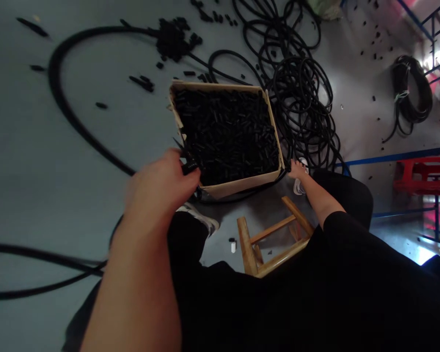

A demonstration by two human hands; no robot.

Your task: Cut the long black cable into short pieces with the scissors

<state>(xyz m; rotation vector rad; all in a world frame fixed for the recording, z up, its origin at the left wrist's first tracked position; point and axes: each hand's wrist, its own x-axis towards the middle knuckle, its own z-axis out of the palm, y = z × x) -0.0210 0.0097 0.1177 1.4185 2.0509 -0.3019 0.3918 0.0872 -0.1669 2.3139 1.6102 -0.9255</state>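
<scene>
A cardboard box (238,184) full of short black tube pieces (227,132) stands on the floor in front of me. My left hand (165,178) is closed at the box's near left corner, around black tubing (189,167); a thin dark point sticks up beyond the fingers, too blurred to name. On the right, my right hand (297,169) grips a black hose (275,183) just outside the box's near right corner. That hose runs along the near side of the box. A thicker-looking black hose (55,63) loops over the floor to the left and passes behind my left hand.
Tangled black hose (289,83) lies beyond the box, with loose black pieces (172,39) scattered about. A wooden stool (247,249) is near my legs. To the right are a tied hose coil (396,93), a red plastic stool (405,176) and blue metal frames (432,29).
</scene>
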